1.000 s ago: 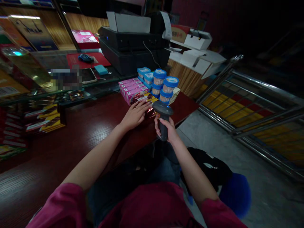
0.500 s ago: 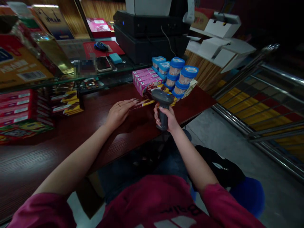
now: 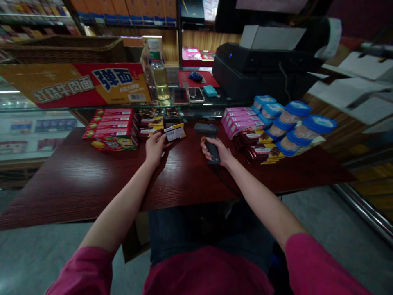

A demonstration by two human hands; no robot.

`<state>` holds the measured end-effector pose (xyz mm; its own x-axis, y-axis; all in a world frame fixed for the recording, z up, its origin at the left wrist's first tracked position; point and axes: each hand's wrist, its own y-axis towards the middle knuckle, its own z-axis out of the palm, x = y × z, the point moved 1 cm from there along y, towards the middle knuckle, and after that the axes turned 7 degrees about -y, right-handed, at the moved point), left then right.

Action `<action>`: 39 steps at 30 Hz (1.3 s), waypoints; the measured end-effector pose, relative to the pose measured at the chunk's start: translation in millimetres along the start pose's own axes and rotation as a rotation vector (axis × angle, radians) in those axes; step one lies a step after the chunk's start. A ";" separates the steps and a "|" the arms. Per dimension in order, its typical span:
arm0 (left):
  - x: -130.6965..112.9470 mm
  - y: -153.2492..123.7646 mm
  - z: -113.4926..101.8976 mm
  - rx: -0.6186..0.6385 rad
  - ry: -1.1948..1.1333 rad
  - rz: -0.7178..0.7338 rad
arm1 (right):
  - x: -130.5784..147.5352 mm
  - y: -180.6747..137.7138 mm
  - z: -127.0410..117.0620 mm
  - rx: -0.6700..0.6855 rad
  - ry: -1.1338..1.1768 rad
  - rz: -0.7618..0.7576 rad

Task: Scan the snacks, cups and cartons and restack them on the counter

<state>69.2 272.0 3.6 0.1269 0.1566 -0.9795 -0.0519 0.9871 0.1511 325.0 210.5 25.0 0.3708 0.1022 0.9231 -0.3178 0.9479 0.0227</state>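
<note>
My right hand (image 3: 218,150) is closed round the grip of a grey barcode scanner (image 3: 208,137), held above the dark wooden table (image 3: 76,180) with its head pointing left. My left hand (image 3: 156,146) pinches a small yellow packet (image 3: 174,132) with a barcode label, lifted a little in front of the scanner's head. Both hands are near the table's middle, about a hand's width apart.
Red boxes (image 3: 107,125) and dark bars (image 3: 149,123) are stacked to the left, pink boxes (image 3: 238,122), dark bars (image 3: 260,149) and blue-lidded tubs (image 3: 294,123) to the right. A glass counter behind holds phones (image 3: 188,95), a bottle (image 3: 159,78), a black register (image 3: 260,65).
My view has swung left. My left hand moved from the bars on the right across to the left stack and picked up the yellow packet. My right hand kept hold of the scanner.
</note>
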 end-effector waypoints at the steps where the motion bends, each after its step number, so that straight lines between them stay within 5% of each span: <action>1: 0.5 1.7 0.6 -0.004 -0.048 -0.019 | -2.6 -0.4 0.7 0.019 -0.026 0.029; 13: 0.6 3.3 4.6 0.027 -0.025 -0.074 | -6.6 -3.9 2.7 0.021 -0.137 0.145; 22: -1.8 1.1 2.5 0.091 0.107 0.075 | -5.2 -5.3 5.7 -0.005 -0.113 0.129; 31: -47.2 -13.8 -30.7 0.045 0.816 0.529 | -4.8 -8.4 -1.5 -0.047 0.004 0.084; 35: -56.0 -13.6 -50.2 -0.104 0.995 0.460 | -2.8 -8.7 -0.1 -0.038 0.026 0.075; 39: -54.8 -12.3 -53.8 -0.089 1.260 0.317 | -1.9 -9.3 1.9 -0.033 0.023 0.086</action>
<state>9.6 249.6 48.3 -0.9118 0.1962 -0.3608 0.0212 0.8998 0.4357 325.5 200.9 23.7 0.3630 0.1903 0.9122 -0.3211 0.9445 -0.0693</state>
